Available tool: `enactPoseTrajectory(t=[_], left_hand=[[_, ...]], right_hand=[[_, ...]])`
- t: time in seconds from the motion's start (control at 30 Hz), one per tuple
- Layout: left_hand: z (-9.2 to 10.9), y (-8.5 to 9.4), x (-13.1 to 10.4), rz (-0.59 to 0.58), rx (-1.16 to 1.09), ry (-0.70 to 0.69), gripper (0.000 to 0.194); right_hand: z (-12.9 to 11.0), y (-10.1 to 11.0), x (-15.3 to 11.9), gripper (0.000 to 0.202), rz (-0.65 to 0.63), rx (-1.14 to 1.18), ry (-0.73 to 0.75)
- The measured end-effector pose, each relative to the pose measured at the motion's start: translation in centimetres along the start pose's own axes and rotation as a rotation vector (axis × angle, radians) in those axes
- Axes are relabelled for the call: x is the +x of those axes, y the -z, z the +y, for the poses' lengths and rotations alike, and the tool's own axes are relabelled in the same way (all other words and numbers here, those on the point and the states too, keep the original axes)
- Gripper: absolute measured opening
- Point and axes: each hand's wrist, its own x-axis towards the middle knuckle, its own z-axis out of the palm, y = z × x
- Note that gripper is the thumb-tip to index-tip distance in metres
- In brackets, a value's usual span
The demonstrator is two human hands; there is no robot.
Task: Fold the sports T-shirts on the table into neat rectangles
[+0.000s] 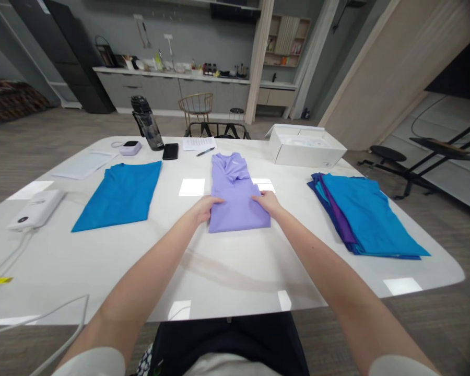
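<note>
A lavender shirt point(238, 211), folded into a narrow shape with its collar end away from me, lies on the white table point(235, 282). At its left edge, my left hand point(206, 208) pinches the fabric with the thumb on top. My right hand point(269, 202) grips the opposite edge the same way, its fingers partly under the cloth. To the left lies a folded blue shirt point(121, 196). A stack of folded garments point(372, 214) sits to the right, bright blue on top with purple and dark blue layers showing below.
Behind the shirt are a pen point(206, 152), a printed sheet point(199, 143), a black phone point(171, 151) and a dark bottle point(148, 124). An open white box point(305, 149) stands at the back right. A white power bank point(38, 210) with a cable lies at the left.
</note>
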Motion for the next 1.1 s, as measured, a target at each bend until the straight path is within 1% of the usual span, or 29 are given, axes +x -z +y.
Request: enactPoseTrajectory(t=[0.1, 0.13, 0.2, 0.27, 0.33, 0.47, 0.57, 0.63, 0.67, 0.8, 0.83, 0.93, 1.03, 1.1], left_hand=[[-1.3, -0.2, -0.9, 0.086, 0.028, -0.019, 0.026], [-1.7, -0.2, -1.4, 0.098, 0.038, -0.013, 0.025], [-2.3, -0.1, -2.8, 0.070, 0.055, 0.009, 0.022], [-2.9, 0.2, -4.6, 0.039, 0.066, 0.030, 0.022], [-3.7, 0.5, -6.7, 0.022, 0.070, 0.059, 0.023], [-6.3, 1.3, -11.1, -0.048, 0.069, 0.131, 0.032], [-8.1, 1.9, -13.3, -0.119, 0.068, 0.128, 0.037], [-8.6, 1.9, -13.7, -0.131, 0.074, 0.106, 0.038], [-8.5, 1.7, -13.6, -0.114, 0.079, 0.096, 0.037], [-6.9, 0.3, -12.1, 0.039, 0.098, 0.043, 0.026], [-6.5, -0.1, -11.7, 0.060, 0.096, 0.042, 0.022], [-5.6, -0.7, -11.1, 0.035, 0.034, 0.033, 0.018], [-5.2, -0.3, -10.7, -0.015, -0.081, -0.041, 0.022], [-4.6, 0.1, -10.2, -0.048, -0.127, -0.073, 0.026]], right_hand=[[0.7, -0.3, -0.8, 0.021, 0.017, -0.102, 0.070], [1.0, -0.3, -1.3, 0.022, 0.006, -0.138, 0.100], [1.8, -0.2, -2.7, 0.023, -0.043, -0.158, 0.142], [2.6, 0.0, -4.4, 0.024, -0.107, -0.098, 0.139], [3.4, 0.5, -6.4, 0.025, -0.190, 0.010, 0.117], [4.5, 2.0, -11.2, 0.025, -0.410, 0.242, 0.016], [4.7, 3.1, -13.8, 0.027, -0.505, 0.317, -0.063], [4.6, 3.4, -14.4, 0.031, -0.513, 0.343, -0.089], [4.6, 3.3, -14.4, 0.032, -0.495, 0.354, -0.091], [4.3, 2.5, -12.7, 0.037, -0.348, 0.370, -0.014], [4.3, 2.2, -12.3, 0.038, -0.326, 0.383, 0.012], [3.9, 2.1, -11.8, 0.041, -0.328, 0.471, 0.054], [3.4, 2.7, -11.8, 0.046, -0.329, 0.513, 0.031], [2.8, 3.2, -11.5, 0.049, -0.317, 0.511, 0.023]])
